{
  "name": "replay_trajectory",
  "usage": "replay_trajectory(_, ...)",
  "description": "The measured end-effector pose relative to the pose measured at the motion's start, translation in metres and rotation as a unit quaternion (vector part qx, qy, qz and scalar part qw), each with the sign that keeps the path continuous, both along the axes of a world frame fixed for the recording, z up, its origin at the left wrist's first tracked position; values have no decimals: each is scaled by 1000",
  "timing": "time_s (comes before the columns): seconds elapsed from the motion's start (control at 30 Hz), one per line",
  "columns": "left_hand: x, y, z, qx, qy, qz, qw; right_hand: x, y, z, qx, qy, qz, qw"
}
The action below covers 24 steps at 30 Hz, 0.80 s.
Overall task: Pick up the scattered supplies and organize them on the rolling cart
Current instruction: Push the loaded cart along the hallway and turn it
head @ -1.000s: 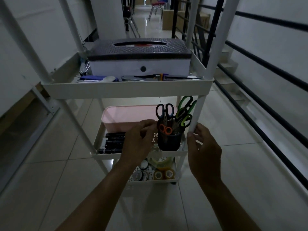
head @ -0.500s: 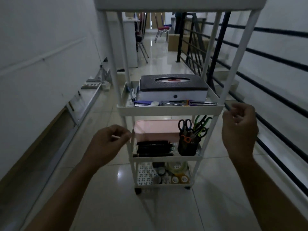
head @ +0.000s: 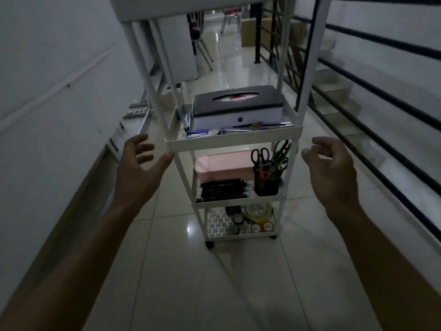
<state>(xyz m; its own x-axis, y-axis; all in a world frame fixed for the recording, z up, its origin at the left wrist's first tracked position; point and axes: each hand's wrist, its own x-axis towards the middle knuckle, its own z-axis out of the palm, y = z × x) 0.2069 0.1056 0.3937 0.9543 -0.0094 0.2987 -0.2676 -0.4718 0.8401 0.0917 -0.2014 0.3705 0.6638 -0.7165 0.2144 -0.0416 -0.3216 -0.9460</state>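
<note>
The white rolling cart (head: 235,144) stands on the tiled floor ahead of me. One shelf carries a dark-lidded tissue box (head: 238,108) with pens and tools in front of it. The shelf below holds a pink bin (head: 222,167), black markers (head: 222,192) and a dark cup of scissors (head: 267,180). Tape rolls (head: 256,217) lie on the bottom shelf. My left hand (head: 139,170) is open, its thumb tip at the shelf's front left corner. My right hand (head: 330,168) hovers empty with curled fingers just right of the cart's right post.
A white wall (head: 47,68) runs along the left, with a low ledge and strip sockets (head: 136,113) on the floor. Black railing bars (head: 381,87) and a stairwell lie to the right. Chairs (head: 229,17) and cardboard boxes stand farther down the corridor.
My view has pulled back from the cart. Both hands left the scissors cup and the post, rose to the upper shelf's height, and the left hand opened beside the shelf corner.
</note>
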Motion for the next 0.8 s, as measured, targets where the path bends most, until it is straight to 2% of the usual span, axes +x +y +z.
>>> replay_trajectory(0.27, -2, -57, 15, -47, 7, 61, 997, 9, -52, 35, -27, 6, 59, 998)
replay_trajectory(0.43, -20, -66, 53, -19, 92, 95, 991, 9, -48, 91, -25, 59, 72, 995)
replay_trajectory(0.6, -30, -50, 156, -26, 159, 119, 980, 10, -38, 188, 24, 125, 74, 989)
replay_trajectory(0.8, -25, -45, 295, 11, 173, 98, 980, 12, -31, 314, 39, 176, 89, 979)
